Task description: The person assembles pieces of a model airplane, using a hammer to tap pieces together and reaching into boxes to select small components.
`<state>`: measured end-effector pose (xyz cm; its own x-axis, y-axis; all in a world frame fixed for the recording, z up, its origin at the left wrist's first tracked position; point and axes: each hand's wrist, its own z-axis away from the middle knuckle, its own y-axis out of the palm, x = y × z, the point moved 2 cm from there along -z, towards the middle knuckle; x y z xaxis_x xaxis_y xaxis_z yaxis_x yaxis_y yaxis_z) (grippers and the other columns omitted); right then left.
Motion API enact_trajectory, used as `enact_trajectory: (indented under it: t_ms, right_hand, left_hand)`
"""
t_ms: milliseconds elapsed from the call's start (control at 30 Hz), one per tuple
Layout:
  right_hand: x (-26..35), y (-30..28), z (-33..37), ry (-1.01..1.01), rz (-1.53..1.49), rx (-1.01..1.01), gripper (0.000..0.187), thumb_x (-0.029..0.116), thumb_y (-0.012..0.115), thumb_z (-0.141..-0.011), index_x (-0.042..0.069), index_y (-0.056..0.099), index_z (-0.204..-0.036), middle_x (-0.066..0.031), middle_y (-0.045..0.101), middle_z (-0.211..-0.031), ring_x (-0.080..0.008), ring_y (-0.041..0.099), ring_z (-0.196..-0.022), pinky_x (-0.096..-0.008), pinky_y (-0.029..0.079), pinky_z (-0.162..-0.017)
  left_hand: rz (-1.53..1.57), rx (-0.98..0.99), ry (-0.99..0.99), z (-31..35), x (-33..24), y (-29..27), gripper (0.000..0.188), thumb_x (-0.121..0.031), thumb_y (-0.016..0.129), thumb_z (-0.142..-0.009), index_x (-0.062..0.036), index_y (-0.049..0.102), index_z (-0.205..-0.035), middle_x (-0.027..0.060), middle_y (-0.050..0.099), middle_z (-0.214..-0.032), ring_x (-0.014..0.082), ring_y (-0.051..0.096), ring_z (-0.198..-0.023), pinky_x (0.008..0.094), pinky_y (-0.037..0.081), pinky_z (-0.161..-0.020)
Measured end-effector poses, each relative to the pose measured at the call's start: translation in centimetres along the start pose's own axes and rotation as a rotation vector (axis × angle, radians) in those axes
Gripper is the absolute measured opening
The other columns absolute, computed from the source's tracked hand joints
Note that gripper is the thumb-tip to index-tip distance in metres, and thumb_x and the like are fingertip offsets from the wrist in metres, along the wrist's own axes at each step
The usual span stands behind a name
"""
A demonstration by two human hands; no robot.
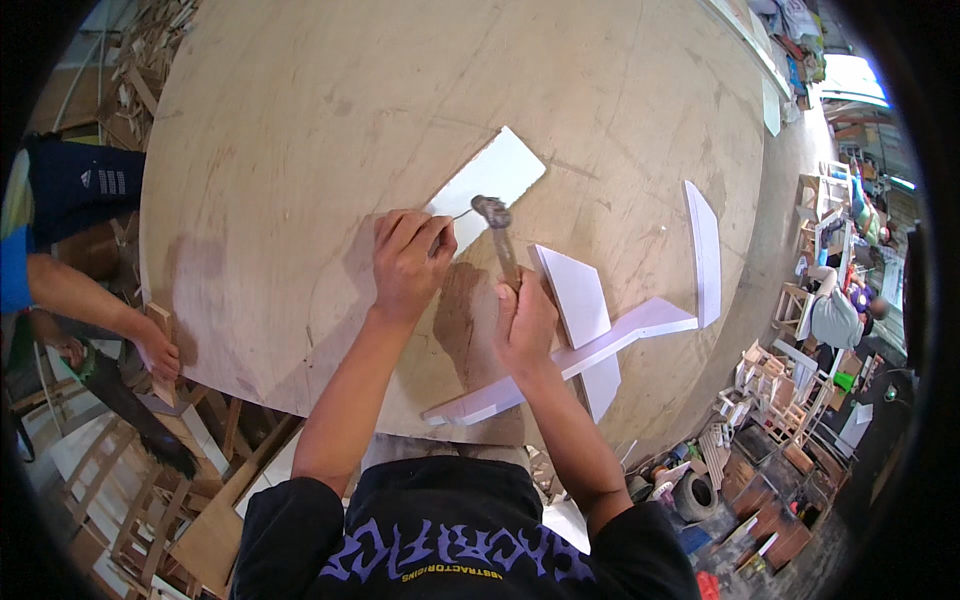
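My left hand [408, 262] pinches a thin nail [461, 214] upright over a white rectangular board [495, 178] lying on a large plywood worktop [330, 130]. In my right hand [525, 318] is a hammer [497, 228]; I grip its wooden handle, and the metal head hovers right beside the nail's top. Just right of my right hand lie more white boards: a short slanted one [575, 292], a long strip [640, 325] that runs under my wrist, and a narrow upright piece [704, 250].
Another person stands at the left edge, one hand [158, 350] on the worktop's rim beside a handsaw [135, 410]. Wooden offcuts and small frames lie around the floor. Someone sits at the far right [835, 315] among small wooden stools.
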<state>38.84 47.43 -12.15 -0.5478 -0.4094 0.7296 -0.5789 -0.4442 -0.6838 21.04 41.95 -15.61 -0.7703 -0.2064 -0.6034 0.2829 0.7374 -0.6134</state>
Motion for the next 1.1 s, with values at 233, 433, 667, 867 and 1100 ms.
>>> enact_trajectory:
  t_ms: [233,433,667,867,1100]
  right_hand:
    - [0.2,-0.4,0.1,-0.028,-0.057,-0.028,0.029,0.025,0.055,-0.111,-0.003,0.059,-0.122,-0.0267,0.068,-0.092,-0.0501,0.067,-0.083,-0.0545,0.051,-0.071]
    - [-0.5,0.2,0.0,0.014,0.015,0.016,0.023,0.019,0.056,-0.111,-0.001,0.061,-0.119,-0.0239,0.068,-0.089,-0.0465,0.068,-0.082,-0.0524,0.051,-0.070]
    - [-1.5,0.3,0.3,0.030,-0.050,0.020,0.027,0.025,0.053,-0.113,-0.001,0.061,-0.115,-0.0208,0.064,-0.083,-0.0417,0.065,-0.074,-0.0493,0.048,-0.067]
    - [-1.3,0.3,-0.5,0.027,-0.059,0.020,0.028,0.025,0.054,-0.113,-0.001,0.061,-0.112,-0.0197,0.060,-0.078,-0.0402,0.062,-0.069,-0.0472,0.046,-0.064]
    - [-0.7,0.3,-0.3,0.016,-0.027,0.036,0.024,0.022,0.059,-0.110,-0.002,0.062,-0.114,-0.0228,0.064,-0.081,-0.0436,0.065,-0.073,-0.0486,0.049,-0.065]
  left_hand:
    - [-0.013,-0.008,0.010,0.1,0.1,0.3,0.020,0.000,0.086,-0.073,-0.0065,0.077,-0.090,0.0023,0.069,-0.091,0.0229,0.067,-0.089,0.0385,0.051,-0.082]
    - [0.002,0.011,0.003,0.2,0.3,0.3,0.020,0.000,0.085,-0.074,-0.0066,0.077,-0.091,0.0030,0.070,-0.092,0.0238,0.067,-0.090,0.0389,0.052,-0.083]
    - [0.028,0.010,-0.062,0.1,0.2,0.0,0.021,0.000,0.085,-0.075,-0.0071,0.077,-0.093,0.0032,0.069,-0.091,0.0242,0.066,-0.089,0.0392,0.052,-0.082]
    - [0.008,0.012,-0.057,0.1,0.1,0.0,0.020,0.000,0.085,-0.077,-0.0068,0.078,-0.095,0.0034,0.069,-0.094,0.0243,0.066,-0.090,0.0387,0.052,-0.082]
    - [0.015,0.041,-0.050,-0.1,0.0,-0.2,0.019,-0.001,0.085,-0.079,-0.0044,0.077,-0.097,0.0040,0.069,-0.096,0.0245,0.065,-0.092,0.0395,0.050,-0.084]
